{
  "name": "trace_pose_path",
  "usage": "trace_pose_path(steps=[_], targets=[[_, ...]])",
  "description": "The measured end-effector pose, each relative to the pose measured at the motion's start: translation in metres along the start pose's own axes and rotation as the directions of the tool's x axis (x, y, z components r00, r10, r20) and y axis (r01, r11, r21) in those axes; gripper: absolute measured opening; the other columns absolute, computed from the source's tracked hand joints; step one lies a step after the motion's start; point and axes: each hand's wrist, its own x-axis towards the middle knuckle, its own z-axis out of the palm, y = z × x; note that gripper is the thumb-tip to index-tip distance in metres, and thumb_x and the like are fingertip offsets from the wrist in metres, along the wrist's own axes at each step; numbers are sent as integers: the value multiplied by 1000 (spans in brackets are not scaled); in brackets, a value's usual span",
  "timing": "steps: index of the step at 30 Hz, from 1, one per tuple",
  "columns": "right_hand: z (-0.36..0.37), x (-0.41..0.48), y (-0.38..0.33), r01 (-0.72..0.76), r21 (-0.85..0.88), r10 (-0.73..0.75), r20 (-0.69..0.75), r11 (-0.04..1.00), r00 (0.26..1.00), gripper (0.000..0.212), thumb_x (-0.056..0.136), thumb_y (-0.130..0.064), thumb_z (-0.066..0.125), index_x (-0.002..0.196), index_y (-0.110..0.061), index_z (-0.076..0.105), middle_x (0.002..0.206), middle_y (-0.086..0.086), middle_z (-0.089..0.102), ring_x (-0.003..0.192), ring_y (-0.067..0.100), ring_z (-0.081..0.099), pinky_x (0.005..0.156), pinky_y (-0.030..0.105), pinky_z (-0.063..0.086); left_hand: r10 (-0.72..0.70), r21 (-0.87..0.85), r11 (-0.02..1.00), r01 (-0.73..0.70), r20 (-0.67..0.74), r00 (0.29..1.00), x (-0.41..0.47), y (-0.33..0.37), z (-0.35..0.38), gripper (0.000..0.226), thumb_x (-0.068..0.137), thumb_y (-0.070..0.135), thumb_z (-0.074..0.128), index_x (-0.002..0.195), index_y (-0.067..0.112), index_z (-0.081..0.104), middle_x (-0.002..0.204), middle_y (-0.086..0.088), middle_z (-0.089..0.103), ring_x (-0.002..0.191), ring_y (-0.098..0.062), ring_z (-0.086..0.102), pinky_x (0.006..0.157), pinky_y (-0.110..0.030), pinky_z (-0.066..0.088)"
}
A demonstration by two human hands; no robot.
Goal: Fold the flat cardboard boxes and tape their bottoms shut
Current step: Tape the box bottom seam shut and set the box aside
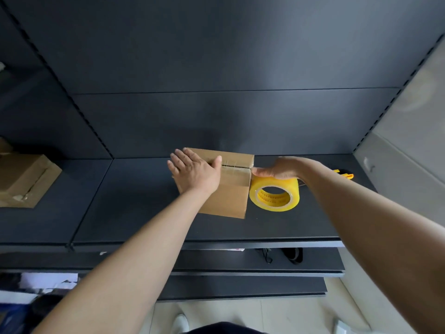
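Flat and unclenched, the left hand (195, 171) presses down on the top of the cardboard box (228, 198), its fingers straight and spread toward the far left corner and its thumb lying along the seam where the two flaps meet. A strip of clear tape (231, 166) shines across that seam just right of the thumb. The box sits on the dark shelf (134, 208).

Touching the box's right side, the yellow tape roll (274, 196) stands on its edge, its open core facing the camera. The right hand (279, 168) is cupped over the top of the roll and grips it, with its fingertips reaching the box's right edge at the seam. Small orange marks are printed around the inside of the core, too small to read.

Right of the box, behind the right forearm, part of a yellow tool (346, 175) shows. Well to the left of the box lies a second cardboard box (24, 182). No readable print shows on either box.
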Motion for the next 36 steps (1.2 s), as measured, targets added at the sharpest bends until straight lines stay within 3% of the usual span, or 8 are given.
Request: trace_pose_path(steps=[6,11,14,18,20,26,30,36], targets=[[11,-1,-8,22,-9,-22,50,1000,999,94,59,-98,24,101,-22,58,101,1,62,93,25,60,82,36,49,140,11,990,-142,138,981,-16,33,1,92,93,64,19,148,-8,-2,155,-29,-8,145,-40,-11,116,-46,-9],[16,-6,-14,12,21,-13,64,1000,998,70,84,-77,34,111,-16,59,102,4,60,95,25,58,83,35,46,316,17,946,-324,186,930,-25,41,5,93,92,67,18,149,-3,-3,157,-23,-9,146,-33,-12,117,-42,-10],[21,-9,-15,1,227,-27,111,974,993,66,81,-75,44,102,-15,61,99,4,66,94,26,63,90,38,50,387,28,916,-399,188,902,-19,30,3,91,93,67,18,150,-1,-3,158,-20,-9,147,-29,-11,118,-39,-9],[30,-10,-5,-64,656,-180,298,752,938,46,87,-52,59,113,-14,62,98,7,71,84,23,68,85,37,53,461,57,873,-485,230,857,-10,13,-3,88,94,64,21,151,1,-6,158,-17,-11,147,-27,-13,117,-38,-9],[34,-12,-1,-89,710,-258,366,698,894,37,90,-39,58,119,-16,57,106,6,67,92,22,65,88,36,50,472,69,863,-501,248,846,-5,5,-9,86,95,62,23,151,4,-5,159,-16,-11,146,-27,-14,117,-39,-9],[33,-11,-11,-78,688,-261,374,722,890,49,89,-34,64,130,-10,54,120,9,65,105,24,64,96,41,49,321,118,928,-352,220,921,-16,-3,-11,94,88,71,31,152,12,-4,156,-25,-10,145,-39,-13,115,-49,-7],[29,-12,-22,-72,653,-211,345,754,915,53,87,-36,66,130,-8,53,117,11,66,105,27,64,97,44,49,309,107,938,-330,175,935,-14,-3,-9,101,87,68,39,150,0,-2,157,-24,-5,146,-37,-9,117,-46,-5],[24,-18,-46,-25,504,-161,322,863,933,59,86,-44,67,130,-8,51,117,10,63,105,29,62,89,41,52,344,127,920,-370,185,920,-8,-7,-13,101,87,63,47,151,1,2,158,-22,-1,146,-36,-7,117,-46,-3]])
